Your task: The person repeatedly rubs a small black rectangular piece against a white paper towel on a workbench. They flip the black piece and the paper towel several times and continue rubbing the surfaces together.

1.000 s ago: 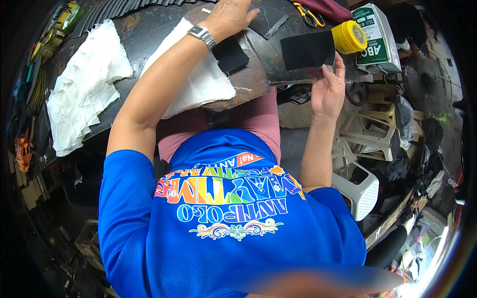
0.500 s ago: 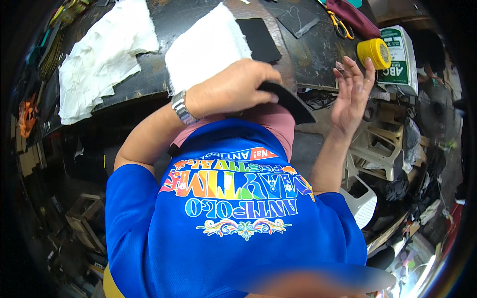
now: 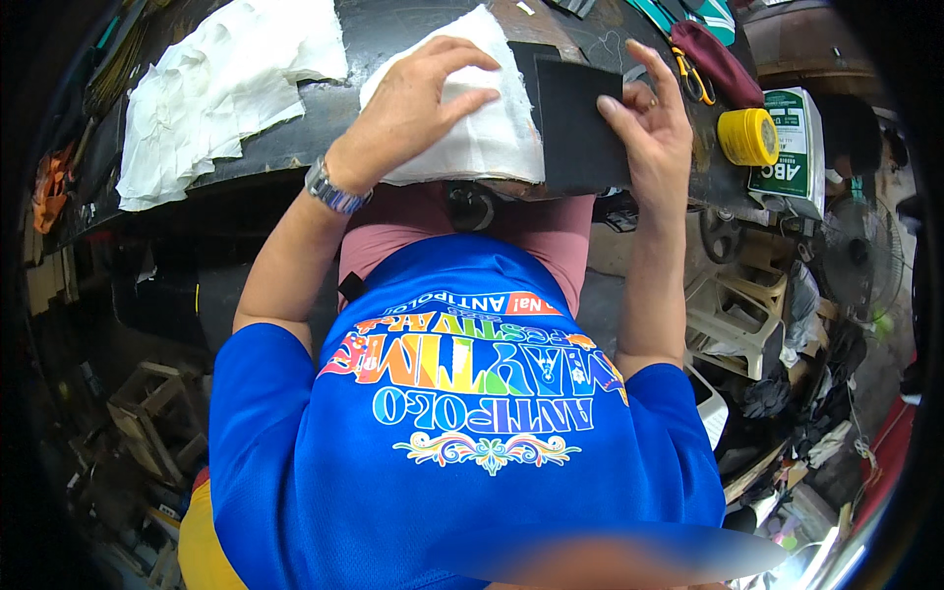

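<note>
My left hand (image 3: 418, 108) is over a stack of white cloth pieces (image 3: 482, 118) with frayed edges, its fingers apart and nothing held in them. To the right of the cloth, a flat black sheet (image 3: 580, 128) lies at the table's front edge, partly covering another black piece (image 3: 528, 61). My right hand (image 3: 654, 128) is at the sheet's right edge, with the thumb by its surface and the fingers spread. Whether the thumb presses on the sheet is hard to see.
More crumpled white cloth (image 3: 231, 84) lies on the dark table (image 3: 305, 128) at left. On the right are orange-handled scissors (image 3: 693, 77), a maroon pouch (image 3: 718, 64), a yellow tub (image 3: 747, 137) and a green-and-white pack (image 3: 792, 147). A plastic stool (image 3: 733, 324) stands below right.
The black sheet, held in my left hand before, now lies on the table right of the white cloth. My left hand has moved forward and left over the cloth; my right came inward to the sheet.
</note>
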The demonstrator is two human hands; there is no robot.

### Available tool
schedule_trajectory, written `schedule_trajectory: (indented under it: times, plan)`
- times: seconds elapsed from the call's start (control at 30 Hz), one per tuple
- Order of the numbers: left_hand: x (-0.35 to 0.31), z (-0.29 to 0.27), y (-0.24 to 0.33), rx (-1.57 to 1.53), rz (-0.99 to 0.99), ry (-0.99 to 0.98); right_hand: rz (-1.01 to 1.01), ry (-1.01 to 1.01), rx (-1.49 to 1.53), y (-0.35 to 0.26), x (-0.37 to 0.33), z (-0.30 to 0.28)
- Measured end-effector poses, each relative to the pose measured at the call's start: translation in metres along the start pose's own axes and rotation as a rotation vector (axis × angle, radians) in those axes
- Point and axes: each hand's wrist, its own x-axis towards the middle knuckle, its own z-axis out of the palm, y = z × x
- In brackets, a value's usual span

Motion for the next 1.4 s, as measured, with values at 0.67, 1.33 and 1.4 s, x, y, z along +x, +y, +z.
schedule_trajectory:
  times: [0.67,1.33,1.4]
  plan:
    - [0.004,0.022,-0.033,0.34,0.068,0.028,0.139,-0.029,-0.182,0.051,0.057,0.009]
    - [-0.005,0.01,-0.026,0.25,0.121,0.069,-0.011,0.119,0.346,0.022,0.012,-0.012]
    - [-0.007,0.005,-0.016,0.207,0.144,0.088,-0.011,0.109,0.375,0.018,0.005,-0.011]
